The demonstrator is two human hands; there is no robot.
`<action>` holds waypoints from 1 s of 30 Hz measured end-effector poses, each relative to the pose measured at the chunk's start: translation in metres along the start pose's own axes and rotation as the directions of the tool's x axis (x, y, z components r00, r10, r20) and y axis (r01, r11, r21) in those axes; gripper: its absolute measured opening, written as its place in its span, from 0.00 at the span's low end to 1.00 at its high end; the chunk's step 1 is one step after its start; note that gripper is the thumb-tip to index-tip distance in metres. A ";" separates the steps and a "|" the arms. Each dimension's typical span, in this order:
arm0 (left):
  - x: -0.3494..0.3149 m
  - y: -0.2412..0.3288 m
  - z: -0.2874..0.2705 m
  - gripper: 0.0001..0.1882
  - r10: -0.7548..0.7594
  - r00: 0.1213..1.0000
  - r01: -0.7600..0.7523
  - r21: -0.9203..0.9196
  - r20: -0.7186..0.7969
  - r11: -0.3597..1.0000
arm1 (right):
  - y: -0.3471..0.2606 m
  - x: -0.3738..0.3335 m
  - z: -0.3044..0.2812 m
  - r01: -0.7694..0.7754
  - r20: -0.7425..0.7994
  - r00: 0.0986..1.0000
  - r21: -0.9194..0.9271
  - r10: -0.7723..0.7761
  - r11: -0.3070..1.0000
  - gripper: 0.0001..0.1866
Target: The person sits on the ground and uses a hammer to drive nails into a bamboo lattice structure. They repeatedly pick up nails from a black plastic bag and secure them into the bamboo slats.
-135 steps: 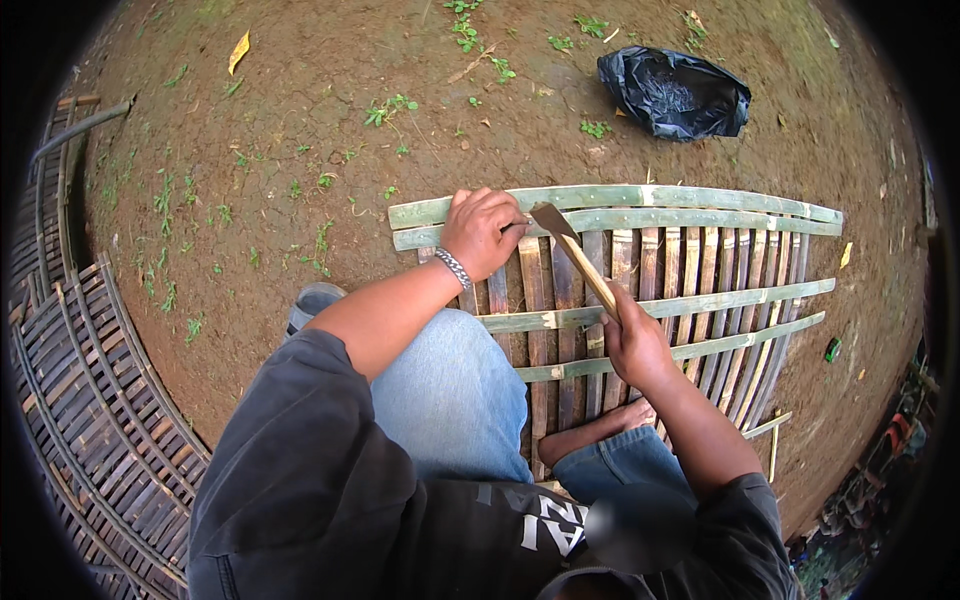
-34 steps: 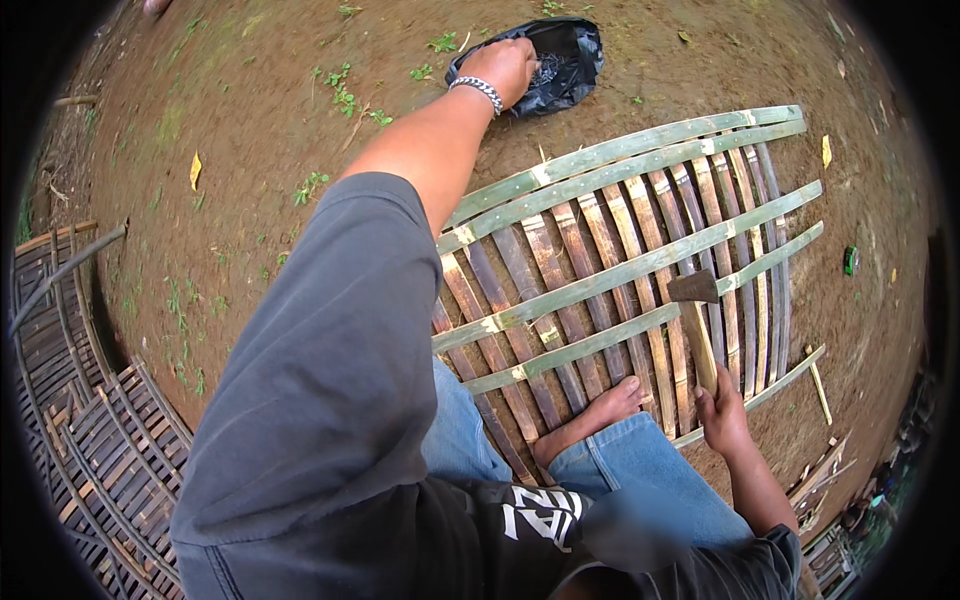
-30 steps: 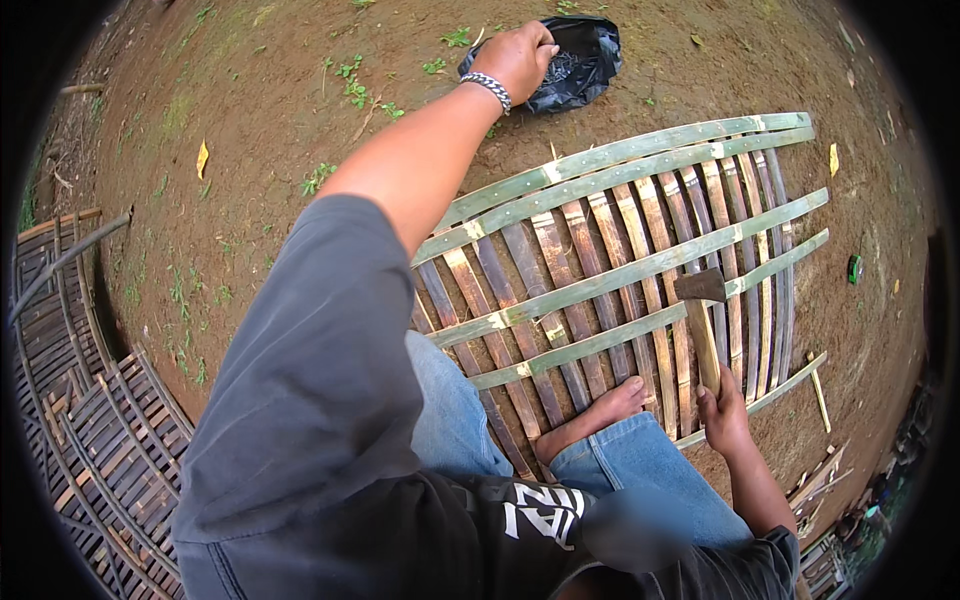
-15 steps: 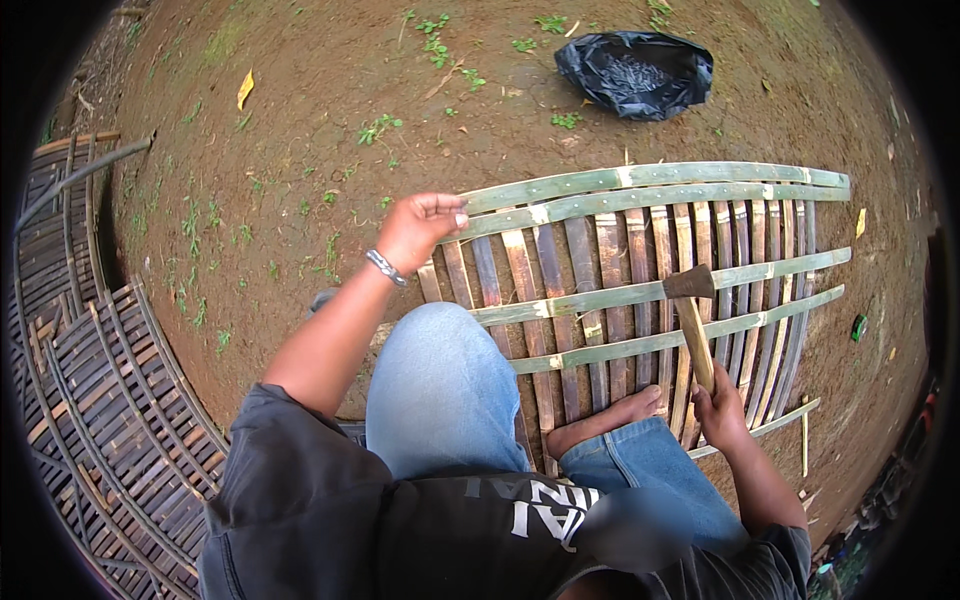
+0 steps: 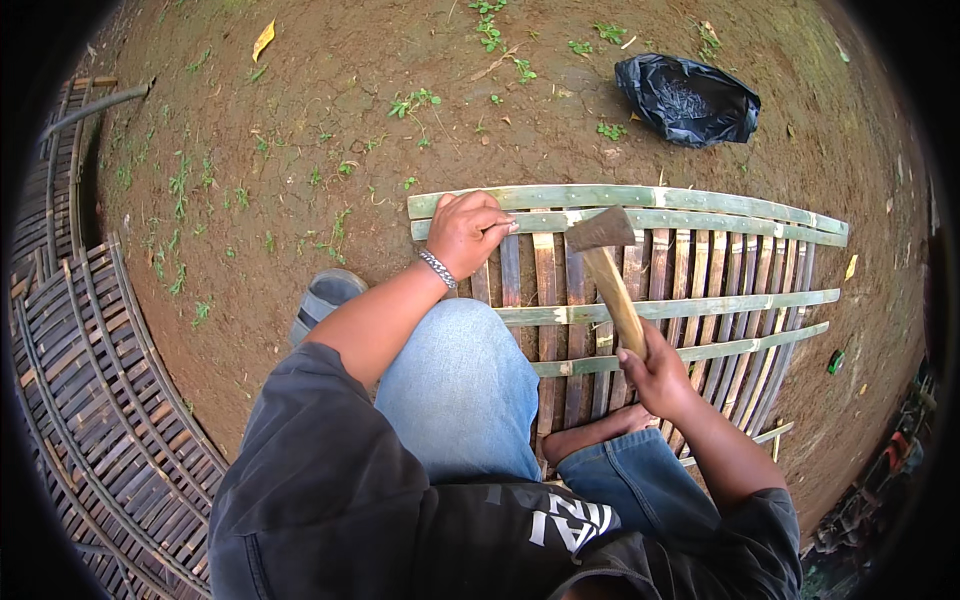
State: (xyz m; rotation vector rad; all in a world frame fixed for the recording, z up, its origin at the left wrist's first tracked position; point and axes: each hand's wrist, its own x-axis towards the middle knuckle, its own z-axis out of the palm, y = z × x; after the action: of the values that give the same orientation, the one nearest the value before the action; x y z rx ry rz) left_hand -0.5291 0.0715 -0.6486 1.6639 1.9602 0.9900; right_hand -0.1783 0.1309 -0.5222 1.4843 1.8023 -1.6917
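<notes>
My right hand grips the wooden handle of a hatchet, its dark wedge-shaped head raised over the slatted bamboo panel. At the far left of the panel my left hand rests on the far green bamboo strips, thumb and fingers pinched together. A small, thin nail shows at those fingertips, mostly hidden. Beneath the green cross strips run brown bamboo slats, side by side. Two more green strips cross them nearer to me. My bare foot presses on the slats.
A black plastic bag with small shiny bits inside lies on the soil beyond the panel. Other bamboo panels lie at the left. A grey sandal is beside my knee. A small green object sits on the ground at right.
My left hand has moved from the strips' left end onto them, fingers now pinched down. The hatchet has swung left toward that hand. The whole view has shifted somewhat.
</notes>
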 end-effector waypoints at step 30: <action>-0.004 -0.005 0.004 0.05 -0.011 1.000 0.011 0.027 -0.007 1.000 | -0.027 0.056 0.045 0.345 -0.101 0.893 -0.472 -0.438 0.811 0.29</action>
State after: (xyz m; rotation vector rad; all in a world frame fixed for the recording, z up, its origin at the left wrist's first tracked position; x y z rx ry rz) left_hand -0.5290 0.0686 -0.6554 1.6648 1.9932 0.9708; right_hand -0.2441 0.1249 -0.5609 1.1716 2.5451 -1.1659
